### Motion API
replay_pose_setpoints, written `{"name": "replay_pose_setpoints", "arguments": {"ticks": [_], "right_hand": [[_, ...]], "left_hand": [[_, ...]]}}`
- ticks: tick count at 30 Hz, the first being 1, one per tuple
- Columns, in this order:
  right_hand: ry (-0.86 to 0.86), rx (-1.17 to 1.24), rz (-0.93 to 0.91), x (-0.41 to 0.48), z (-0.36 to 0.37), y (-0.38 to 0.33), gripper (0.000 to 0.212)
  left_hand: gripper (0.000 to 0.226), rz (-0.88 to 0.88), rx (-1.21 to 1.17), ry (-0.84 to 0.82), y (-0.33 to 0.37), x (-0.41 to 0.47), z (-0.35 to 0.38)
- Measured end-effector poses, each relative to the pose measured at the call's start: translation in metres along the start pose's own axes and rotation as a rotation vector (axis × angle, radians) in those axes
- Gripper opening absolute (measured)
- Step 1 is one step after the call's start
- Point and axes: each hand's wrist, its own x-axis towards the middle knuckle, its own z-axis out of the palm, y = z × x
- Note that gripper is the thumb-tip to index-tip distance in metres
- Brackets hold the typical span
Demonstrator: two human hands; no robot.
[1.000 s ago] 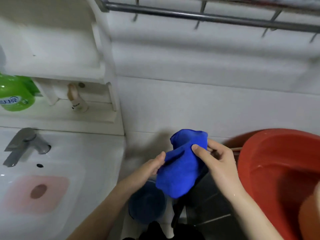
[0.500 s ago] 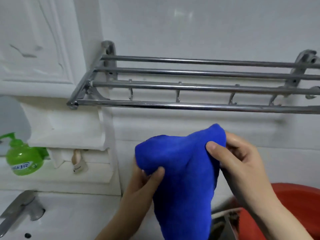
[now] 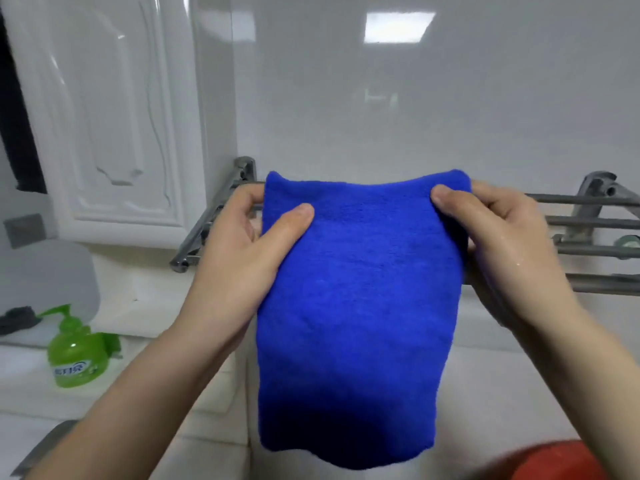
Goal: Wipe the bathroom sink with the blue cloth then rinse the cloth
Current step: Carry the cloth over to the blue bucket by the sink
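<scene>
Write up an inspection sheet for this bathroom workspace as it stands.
Surface: white counter, only partly in view.
Job's things: blue cloth held up spread, hanging in front of the towel rack.
Clutter: green soap bottle upright at the left; red basin at the lower right edge.
Hands: left hand pinches the cloth's top left corner, right hand its top right corner.
Cables: nothing seen.
Surroundings: white tiled wall; white cabinet door on the left.
</scene>
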Motion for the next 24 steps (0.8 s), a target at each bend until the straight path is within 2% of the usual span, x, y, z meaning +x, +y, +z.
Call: {"name": "replay_pose_setpoints", "arguments": {"ticks": [2,5,9,14,17,21,22,24], "right_hand": [[-0.049,-0.099,0.104,0.005,-0.002,0.008,0.033],[-0.108,-0.231,0.109,0.004,-0.001,0.01,0.025],[-0.166,-0.364,0.096,0.005,-0.003,-0.002,0.036],[-0.22,-0.713,0.249,0.01,-0.007,-0.009,0.033],[-0.165,-0.936,0.227,0.006,-0.001,-0.008,0.031],[-0.016,-1.216,0.071,0.001,-0.004,-0.002,0.035],[-0.025,-1.181,-0.012,0.0,-0.007,0.001,0.031],[-0.165,-1.027,-0.209,-0.003,-0.011,0.007,0.016]], "left_hand": [[0.03,-0.077,0.077,0.059,-0.01,0.003,-0.002],[0.036,-0.065,0.218,0.146,-0.021,0.0,-0.004],[0.027,0.034,0.412,0.131,-0.022,0.004,-0.012],[0.01,0.251,0.893,0.08,-0.026,0.012,-0.023],[0.019,0.347,1.06,0.053,-0.033,0.014,-0.025],[0.032,0.259,1.059,-0.12,-0.036,0.016,-0.03],[0.032,0.279,1.055,-0.142,-0.036,0.016,-0.032],[0.027,0.345,1.012,-0.193,-0.037,0.017,-0.035]]}}
